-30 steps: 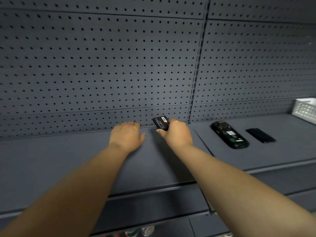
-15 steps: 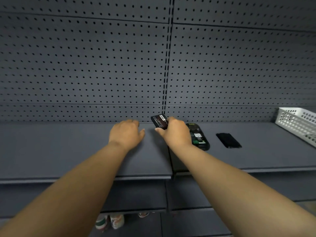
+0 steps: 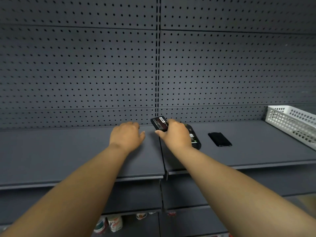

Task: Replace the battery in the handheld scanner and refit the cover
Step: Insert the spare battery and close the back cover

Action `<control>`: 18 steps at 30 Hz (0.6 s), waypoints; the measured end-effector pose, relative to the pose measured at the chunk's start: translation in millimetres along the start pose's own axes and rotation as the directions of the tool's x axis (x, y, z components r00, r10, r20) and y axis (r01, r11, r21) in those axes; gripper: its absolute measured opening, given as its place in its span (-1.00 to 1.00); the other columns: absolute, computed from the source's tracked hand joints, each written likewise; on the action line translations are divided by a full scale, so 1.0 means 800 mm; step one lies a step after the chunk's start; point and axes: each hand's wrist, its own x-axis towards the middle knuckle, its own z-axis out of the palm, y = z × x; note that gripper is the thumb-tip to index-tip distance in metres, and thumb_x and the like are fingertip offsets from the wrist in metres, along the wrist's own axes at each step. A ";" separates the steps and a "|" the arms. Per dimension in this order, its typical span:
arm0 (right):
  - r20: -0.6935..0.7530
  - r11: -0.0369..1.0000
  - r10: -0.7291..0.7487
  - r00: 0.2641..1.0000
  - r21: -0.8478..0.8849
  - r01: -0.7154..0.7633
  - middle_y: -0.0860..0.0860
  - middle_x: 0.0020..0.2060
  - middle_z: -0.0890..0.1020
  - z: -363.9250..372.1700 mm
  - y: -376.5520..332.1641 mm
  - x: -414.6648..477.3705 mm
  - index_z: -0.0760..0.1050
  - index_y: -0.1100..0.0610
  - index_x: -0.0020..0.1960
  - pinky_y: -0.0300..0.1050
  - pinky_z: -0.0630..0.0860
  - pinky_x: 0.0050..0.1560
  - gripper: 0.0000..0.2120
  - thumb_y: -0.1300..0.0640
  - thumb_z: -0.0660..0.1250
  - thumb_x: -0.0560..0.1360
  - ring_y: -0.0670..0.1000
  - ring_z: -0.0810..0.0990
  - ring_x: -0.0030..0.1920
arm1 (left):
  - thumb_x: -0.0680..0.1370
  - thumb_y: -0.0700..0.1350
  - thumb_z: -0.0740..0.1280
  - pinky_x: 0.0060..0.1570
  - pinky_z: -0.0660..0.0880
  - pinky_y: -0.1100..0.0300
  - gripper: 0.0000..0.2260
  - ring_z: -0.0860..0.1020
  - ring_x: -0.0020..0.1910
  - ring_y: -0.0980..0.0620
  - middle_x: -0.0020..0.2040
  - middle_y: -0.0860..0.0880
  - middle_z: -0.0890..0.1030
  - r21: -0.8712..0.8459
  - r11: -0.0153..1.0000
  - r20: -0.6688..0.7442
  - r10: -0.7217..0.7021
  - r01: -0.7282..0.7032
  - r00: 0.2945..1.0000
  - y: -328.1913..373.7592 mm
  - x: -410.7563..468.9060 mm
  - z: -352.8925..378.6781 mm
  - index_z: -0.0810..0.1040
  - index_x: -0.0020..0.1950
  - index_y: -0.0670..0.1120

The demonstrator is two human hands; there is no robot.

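Observation:
My right hand (image 3: 174, 135) grips a black battery (image 3: 159, 123) with a white label, tilted up above the grey shelf (image 3: 68, 154). Just right of that hand lies the black handheld scanner (image 3: 194, 138), back up with its battery bay uncovered; the hand hides its left part. The flat black cover (image 3: 219, 139) lies on the shelf to the scanner's right, apart from it. My left hand (image 3: 127, 136) rests palm down on the shelf, left of the battery, fingers loosely curled and holding nothing.
A white perforated plastic basket (image 3: 294, 124) stands at the shelf's far right. Grey pegboard (image 3: 102, 65) forms the back wall. A vertical seam (image 3: 163, 168) divides two shelf sections. Packaged goods (image 3: 109, 223) show on a lower shelf.
The view has swung to the right, so scanner, cover and basket sit further left in frame. My right hand with the battery now overlaps the scanner's left side. My left hand stays put.

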 end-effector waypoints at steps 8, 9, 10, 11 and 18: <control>-0.033 0.999 0.035 0.999 -0.006 -0.035 0.17 0.03 0.65 -0.001 0.003 -0.003 0.50 0.23 0.12 0.00 0.56 0.00 -0.56 -0.08 0.39 0.43 0.19 0.61 0.06 | 0.58 0.08 0.14 0.10 0.46 0.03 -0.62 0.54 0.17 -0.12 0.19 -0.12 0.59 0.003 0.998 -0.025 0.060 -0.060 0.998 -0.003 0.006 0.004 0.50 0.24 -0.13; -0.035 0.999 0.036 0.999 -0.006 -0.036 0.17 0.03 0.66 -0.001 0.004 -0.003 0.50 0.23 0.13 0.00 0.56 0.00 -0.56 -0.08 0.39 0.43 0.18 0.62 0.06 | 0.58 0.08 0.14 0.10 0.46 0.03 -0.62 0.54 0.17 -0.12 0.19 -0.12 0.59 0.007 0.998 -0.029 0.069 -0.069 0.997 -0.003 0.006 0.004 0.50 0.24 -0.13; -0.035 0.999 0.038 0.999 -0.008 -0.039 0.16 0.03 0.66 -0.001 0.005 -0.003 0.49 0.22 0.14 0.00 0.57 0.01 -0.56 -0.08 0.39 0.43 0.18 0.62 0.06 | 0.58 0.08 0.13 0.09 0.45 0.04 -0.62 0.54 0.17 -0.12 0.18 -0.12 0.59 0.011 0.997 -0.033 0.077 -0.077 0.997 -0.003 0.007 0.005 0.50 0.24 -0.13; -0.036 0.999 0.041 0.999 -0.008 -0.041 0.16 0.03 0.66 -0.002 0.006 -0.003 0.49 0.22 0.15 0.00 0.56 0.02 -0.56 -0.09 0.39 0.44 0.17 0.62 0.06 | 0.59 0.08 0.12 0.08 0.45 0.04 -0.62 0.54 0.16 -0.12 0.18 -0.12 0.59 0.014 0.996 -0.038 0.085 -0.085 0.996 -0.002 0.008 0.006 0.50 0.23 -0.13; -0.028 0.999 0.053 0.998 0.014 -0.052 0.16 0.04 0.65 -0.009 0.024 0.004 0.49 0.21 0.14 0.01 0.58 0.01 -0.56 -0.09 0.39 0.43 0.18 0.62 0.06 | 0.60 0.07 0.08 0.02 0.45 0.04 -0.62 0.55 0.10 -0.14 0.11 -0.14 0.60 0.028 0.994 -0.050 0.104 -0.103 0.993 0.017 0.021 0.010 0.52 0.18 -0.14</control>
